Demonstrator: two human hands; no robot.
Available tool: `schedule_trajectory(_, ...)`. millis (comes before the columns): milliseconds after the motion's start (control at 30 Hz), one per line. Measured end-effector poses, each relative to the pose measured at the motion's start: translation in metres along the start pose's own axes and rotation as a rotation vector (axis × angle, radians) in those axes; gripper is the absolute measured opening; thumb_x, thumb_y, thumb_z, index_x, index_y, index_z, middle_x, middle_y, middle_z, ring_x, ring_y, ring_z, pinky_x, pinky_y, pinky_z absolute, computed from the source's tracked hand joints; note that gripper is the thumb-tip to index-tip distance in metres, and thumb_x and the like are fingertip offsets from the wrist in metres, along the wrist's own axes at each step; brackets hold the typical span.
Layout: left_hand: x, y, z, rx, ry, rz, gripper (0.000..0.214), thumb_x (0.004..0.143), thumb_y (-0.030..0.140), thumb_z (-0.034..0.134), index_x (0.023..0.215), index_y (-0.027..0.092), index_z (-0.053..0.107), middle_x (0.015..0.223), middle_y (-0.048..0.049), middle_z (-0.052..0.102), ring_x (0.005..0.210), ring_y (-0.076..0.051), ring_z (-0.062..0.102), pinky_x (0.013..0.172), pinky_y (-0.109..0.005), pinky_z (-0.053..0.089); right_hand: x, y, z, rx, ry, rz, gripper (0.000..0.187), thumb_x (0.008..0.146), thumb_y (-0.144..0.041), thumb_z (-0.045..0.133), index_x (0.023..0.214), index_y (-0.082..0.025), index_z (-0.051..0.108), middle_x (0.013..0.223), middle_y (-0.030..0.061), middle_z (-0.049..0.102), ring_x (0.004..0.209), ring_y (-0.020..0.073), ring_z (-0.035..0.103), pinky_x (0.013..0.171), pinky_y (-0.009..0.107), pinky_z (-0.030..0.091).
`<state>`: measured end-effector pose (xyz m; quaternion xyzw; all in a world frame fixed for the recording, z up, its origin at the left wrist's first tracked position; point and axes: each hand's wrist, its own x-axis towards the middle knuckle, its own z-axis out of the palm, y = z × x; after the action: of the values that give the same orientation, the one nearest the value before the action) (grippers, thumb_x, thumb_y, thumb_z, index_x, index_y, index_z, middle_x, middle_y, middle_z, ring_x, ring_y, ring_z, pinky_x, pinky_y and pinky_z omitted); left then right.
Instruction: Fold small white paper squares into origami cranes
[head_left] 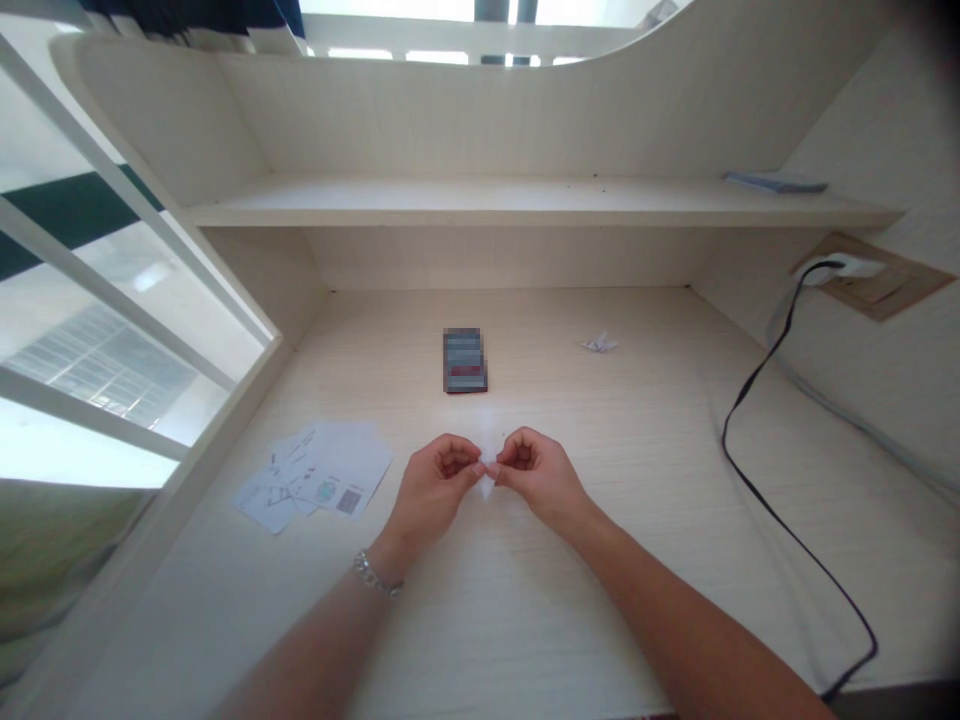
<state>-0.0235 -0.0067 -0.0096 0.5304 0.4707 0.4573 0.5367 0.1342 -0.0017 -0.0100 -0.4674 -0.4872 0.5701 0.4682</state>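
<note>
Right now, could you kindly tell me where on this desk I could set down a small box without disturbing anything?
The pale desktop shows widest between the right hand and the black cable, and also between the dark pixelated object and the small folded paper. It is crowded at the printed sheets beside the left hand, and around the white paper piece pinched between both hands.

A flat rectangular item [465,360] lies on the desktop [675,400] and serves as the reference point. Loose printed sheets [319,475] lie in front of it and to its left. A small folded paper figure [598,343] lies to its right. Farther right, a cable [750,470] runs along the desktop and up to a wall socket [844,268]. A shelf [525,205] spans behind it, and a window [112,270] stands to its left. Directly in front of it, the left hand [435,480] and right hand [536,475] meet on a paper piece [487,487].
</note>
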Motion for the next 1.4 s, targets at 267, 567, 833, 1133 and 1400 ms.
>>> schedule_trajectory(267,-0.0007,0.0082,0.0064,-0.094,0.102,0.032,0.020,0.065,0.018,0.069,0.078,0.016,0.053,0.071,0.0007,0.059,0.064,-0.009,0.056,0.061,-0.020,0.044,0.0008,-0.0007,0.0045,0.114,0.007,0.020,0.028,0.059,-0.026,0.074,0.073,-0.018,0.051,0.065,-0.0023,0.057,0.059,0.0118,0.056,0.058,0.026,0.048)
schedule_trajectory(567,0.0014,0.0075,0.0084,-0.156,0.174,0.008,0.028,0.062,0.019,0.071,0.078,0.017,0.049,0.072,0.0007,0.062,0.066,-0.010,0.059,0.063,-0.021,0.045,0.0014,0.0007,0.0048,0.082,0.018,-0.045,0.024,0.064,-0.029,0.070,0.077,-0.019,0.053,0.066,-0.0019,0.057,0.062,0.0122,0.056,0.060,0.026,0.046)
schedule_trajectory(833,0.0016,0.0073,0.0071,-0.154,0.181,0.003,0.031,0.062,0.021,0.072,0.080,0.016,0.048,0.070,-0.0005,0.064,0.060,-0.011,0.059,0.059,-0.024,0.047,0.0021,0.0027,0.0059,0.073,0.000,-0.011,0.030,0.059,-0.021,0.073,0.080,-0.019,0.052,0.069,-0.0021,0.058,0.062,0.0109,0.056,0.058,0.024,0.045)
schedule_trajectory(1133,0.0034,0.0066,0.0069,-0.184,0.232,-0.029,0.033,0.060,0.024,0.073,0.082,0.016,0.049,0.069,-0.0011,0.066,0.058,-0.011,0.060,0.058,-0.025,0.048,0.0004,0.0017,0.0062,0.118,-0.103,0.040,0.031,0.063,-0.024,0.070,0.088,-0.019,0.051,0.062,-0.0033,0.058,0.058,0.0122,0.059,0.060,0.028,0.047)
schedule_trajectory(1400,0.0056,0.0056,0.0050,-0.218,0.281,-0.053,0.034,0.058,0.025,0.074,0.080,0.015,0.051,0.066,0.0016,0.064,0.057,-0.011,0.060,0.058,-0.025,0.049,-0.0001,0.0043,0.0077,0.163,-0.108,0.063,0.028,0.070,-0.035,0.065,0.089,-0.018,0.053,0.064,-0.0022,0.059,0.060,0.0127,0.060,0.061,0.028,0.048)
